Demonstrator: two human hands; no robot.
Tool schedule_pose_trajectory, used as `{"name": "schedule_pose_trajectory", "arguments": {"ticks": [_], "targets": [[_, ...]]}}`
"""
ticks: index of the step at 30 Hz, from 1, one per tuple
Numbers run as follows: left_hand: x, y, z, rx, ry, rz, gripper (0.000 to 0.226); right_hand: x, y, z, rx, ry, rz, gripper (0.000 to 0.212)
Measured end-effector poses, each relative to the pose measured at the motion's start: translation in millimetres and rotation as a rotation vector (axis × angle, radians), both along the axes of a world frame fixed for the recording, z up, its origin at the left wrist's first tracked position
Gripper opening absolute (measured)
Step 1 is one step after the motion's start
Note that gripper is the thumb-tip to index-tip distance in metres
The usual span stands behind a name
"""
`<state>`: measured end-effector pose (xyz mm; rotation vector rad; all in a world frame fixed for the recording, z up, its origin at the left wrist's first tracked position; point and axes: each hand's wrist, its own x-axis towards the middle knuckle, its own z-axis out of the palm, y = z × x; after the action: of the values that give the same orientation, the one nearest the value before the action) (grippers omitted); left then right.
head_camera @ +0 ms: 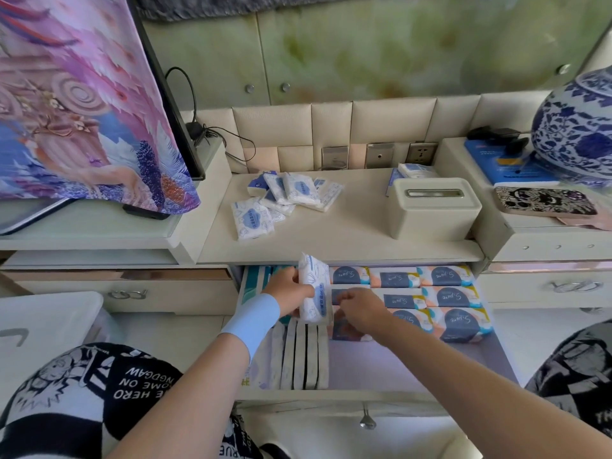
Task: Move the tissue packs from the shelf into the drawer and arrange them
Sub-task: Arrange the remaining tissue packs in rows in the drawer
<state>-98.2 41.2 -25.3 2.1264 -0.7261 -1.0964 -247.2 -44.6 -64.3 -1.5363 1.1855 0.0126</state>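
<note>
Over the open drawer (496, 356), our left hand (291, 288) grips an upright tissue pack (313, 293), fingers clenched around it above the row of packs (303, 356) standing on edge. Just beside it, our right hand (359, 313) curls onto the flat packs; whether it grasps one we cannot tell. More packs (284, 200) lie on the shelf (347, 233)

A single wide-angle camera sat on the person's head, looking forward and down. It hung close above the open drawer (414, 369), with the shelf (347, 233) just beyond and the wall behind. Straight edges bowed toward the frame's borders.
</note>
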Motion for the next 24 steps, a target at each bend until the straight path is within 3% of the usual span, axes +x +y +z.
{"name": "schedule_pose_trajectory", "arguments": {"ticks": [5, 7, 9, 11, 13, 15, 18, 21, 24], "targets": [[-20, -5, 3, -0.1, 0.192, -0.059, 0.032, -14, -6, 13, 0.323, -0.346, -0.083, 0.04], [-28, -5, 3, -0.126, 0.341, -0.147, 0.028, -21, -6, 17, 0.363, -0.341, -0.051, 0.048], [-35, -5, 1, -0.101, 0.412, -0.24, 0.025, -28, -9, 18, 0.293, -0.254, 0.021, 0.037], [-41, -6, -4, -0.037, 0.201, -0.362, 0.028, -37, -16, 14, 0.264, -0.124, 0.09, 0.025], [-44, -4, -15, 0.087, -0.189, -0.559, 0.031, -46, -20, 7, 0.29, 0.009, 0.165, 0.033], [-44, 4, -29, 0.22, -0.409, -0.754, 0.035, -51, -17, 0, 0.275, 0.149, 0.288, 0.039], [-38, 13, -44, 0.338, -0.617, -0.963, 0.043, -48, -6, -16, 0.166, 0.285, 0.467, 0.038], [-34, 15, -41, 0.417, -0.826, -1.036, 0.035, -38, 5, -23, 0.105, 0.346, 0.533, 0.027], [-26, 22, -46, 0.374, -0.838, -0.994, 0.033, -29, 17, -35, 0.128, 0.406, 0.512, 0.049]]}}
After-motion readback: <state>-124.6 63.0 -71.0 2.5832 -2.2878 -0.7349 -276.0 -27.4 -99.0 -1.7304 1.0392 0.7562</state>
